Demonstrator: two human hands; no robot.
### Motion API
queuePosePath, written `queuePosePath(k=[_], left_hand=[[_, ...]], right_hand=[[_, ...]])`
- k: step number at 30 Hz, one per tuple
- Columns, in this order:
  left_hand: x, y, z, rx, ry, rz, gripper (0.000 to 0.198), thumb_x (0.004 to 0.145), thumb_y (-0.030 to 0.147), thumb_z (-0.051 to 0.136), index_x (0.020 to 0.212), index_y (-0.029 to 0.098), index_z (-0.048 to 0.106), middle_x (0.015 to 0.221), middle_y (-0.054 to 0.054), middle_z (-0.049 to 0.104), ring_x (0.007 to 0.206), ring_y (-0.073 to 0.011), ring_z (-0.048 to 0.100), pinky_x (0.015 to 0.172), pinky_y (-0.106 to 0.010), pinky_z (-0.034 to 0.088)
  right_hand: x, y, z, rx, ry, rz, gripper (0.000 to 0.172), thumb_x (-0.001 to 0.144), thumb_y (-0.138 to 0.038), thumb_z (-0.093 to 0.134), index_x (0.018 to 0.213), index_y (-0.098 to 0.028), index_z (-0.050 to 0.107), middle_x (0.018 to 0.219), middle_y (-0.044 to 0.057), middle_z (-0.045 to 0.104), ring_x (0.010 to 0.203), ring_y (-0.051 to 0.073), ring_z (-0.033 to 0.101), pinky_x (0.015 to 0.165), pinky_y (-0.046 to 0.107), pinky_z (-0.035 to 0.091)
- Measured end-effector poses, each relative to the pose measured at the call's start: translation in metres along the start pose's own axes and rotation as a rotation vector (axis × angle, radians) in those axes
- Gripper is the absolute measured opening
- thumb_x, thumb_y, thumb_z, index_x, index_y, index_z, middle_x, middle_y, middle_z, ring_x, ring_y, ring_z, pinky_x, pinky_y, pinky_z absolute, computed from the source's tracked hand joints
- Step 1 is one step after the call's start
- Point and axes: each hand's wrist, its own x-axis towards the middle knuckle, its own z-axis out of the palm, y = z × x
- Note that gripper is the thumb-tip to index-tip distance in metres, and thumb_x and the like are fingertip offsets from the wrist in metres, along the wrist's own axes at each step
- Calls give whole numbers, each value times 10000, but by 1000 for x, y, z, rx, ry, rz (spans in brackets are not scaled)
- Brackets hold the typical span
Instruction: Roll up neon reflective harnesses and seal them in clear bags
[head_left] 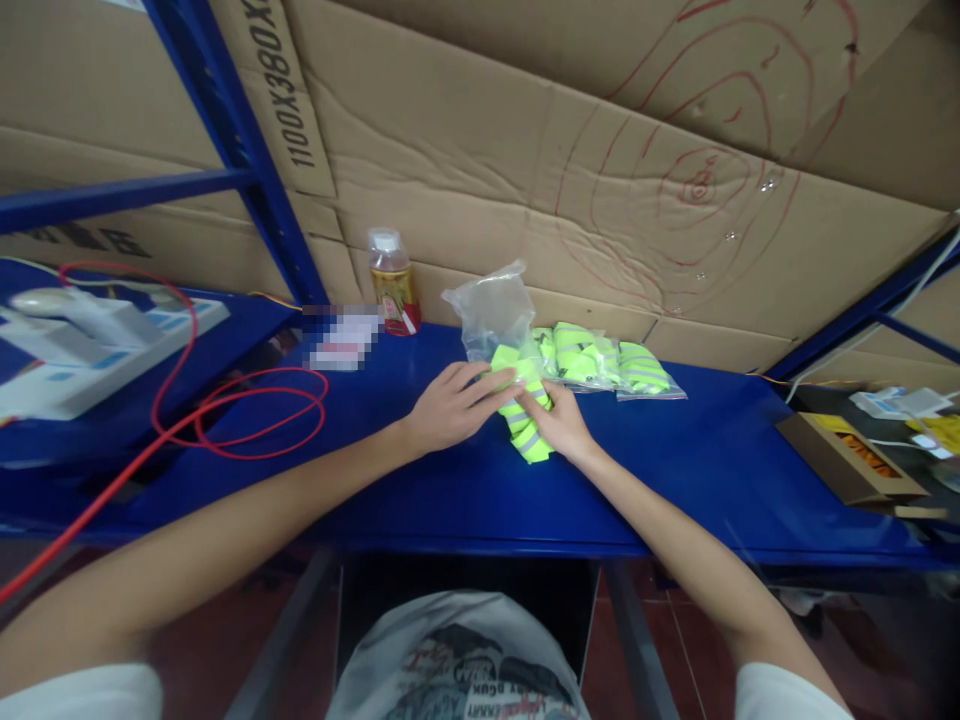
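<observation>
A fluorescent yellow-green reflective strap (527, 440) with silver stripes is bunched up between my hands above the blue table. My right hand (561, 425) grips its right side, thumb on top. From the left, my left hand (454, 405) reaches across with its fingers closed on the upper part of the bundle. A clear plastic bag (495, 310) stands just behind it, and the top of the bundle lies at the bag's lower end; whether it is inside I cannot tell. Just beyond my right hand lie clear packets (576, 355) and another packet (643, 370) of the same striped material.
A bottle with a white cap (394, 285) stands by the cardboard wall (450, 150). Red cable (259, 375) loops over the left of the table (450, 500), near a white power strip (112, 360). An open cardboard box (847, 460) sits at the right.
</observation>
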Motion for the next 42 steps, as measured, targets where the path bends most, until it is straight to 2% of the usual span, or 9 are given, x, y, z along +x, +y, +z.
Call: queuePosePath(k=[4, 11, 17, 20, 24, 27, 31, 37, 42], left_hand=[[3, -1, 1, -23, 129, 110, 405, 1077, 96, 548, 1453, 199, 660, 1429, -117, 744, 1266, -263, 701, 1051, -409, 625], [7, -7, -1, -125, 231, -59, 378, 1060, 120, 591, 1430, 186, 635, 1193, -113, 753, 1125, -228, 721, 918, -349, 652], [2, -4, 1, -119, 121, -23, 373, 1068, 144, 592, 1434, 185, 650, 1184, -112, 711, 1151, -241, 633, 930, -384, 637], [3, 1, 4, -161, 50, -32, 378, 1075, 145, 560, 1434, 196, 663, 1161, -104, 690, 1124, -231, 624, 909, -363, 624], [8, 5, 3, -157, 98, -130, 299, 1051, 159, 584, 1324, 193, 701, 1150, -112, 700, 1070, -222, 638, 923, -370, 600], [10, 4, -1, -179, 121, -254, 164, 1020, 251, 642, 1151, 166, 691, 1063, -108, 739, 1005, -220, 678, 908, -374, 588], [10, 4, -1, -234, 107, -330, 129, 989, 311, 689, 1033, 194, 658, 832, -11, 762, 826, -190, 732, 916, -385, 596], [7, 9, 4, -166, 130, -212, 232, 985, 249, 674, 1203, 211, 743, 900, -6, 841, 795, -170, 799, 1062, -416, 646], [6, 15, 7, -78, 193, -30, 330, 1003, 198, 663, 1325, 207, 735, 945, -20, 855, 806, -176, 810, 904, -354, 681]], right_hand=[[1, 0, 4, 96, 74, 36, 583, 838, -664, 749, 1068, -133, 820, 1023, 92, 858, 904, 283, 771, 840, 390, 602], [-3, -5, 9, 236, 156, 57, 552, 829, -636, 834, 1115, -166, 801, 1080, 95, 861, 937, 275, 797, 880, 404, 635], [-2, -3, 11, 298, 232, 50, 681, 751, -525, 906, 1282, -163, 682, 1151, 120, 841, 1010, 283, 791, 915, 424, 642], [-1, -3, 11, 255, 208, 13, 583, 774, -505, 868, 1235, -173, 735, 1148, 98, 841, 1036, 284, 775, 979, 439, 614], [-1, -5, 10, 271, 204, 35, 438, 796, -530, 846, 1048, -176, 796, 1075, 68, 849, 980, 267, 766, 951, 414, 603], [-1, -6, 12, 340, 214, 100, 444, 774, -543, 874, 1022, -181, 801, 1052, 58, 852, 938, 246, 767, 887, 374, 607], [0, -3, 14, 434, 189, 191, 533, 728, -557, 908, 1065, -163, 783, 984, 65, 847, 839, 230, 763, 771, 338, 598], [1, -2, 17, 536, 222, 199, 496, 735, -523, 916, 1053, -201, 712, 1059, 42, 835, 945, 223, 781, 900, 348, 617], [1, -3, 19, 608, 251, 238, 508, 701, -501, 928, 1039, -231, 663, 966, -3, 808, 917, 222, 779, 899, 355, 628]])
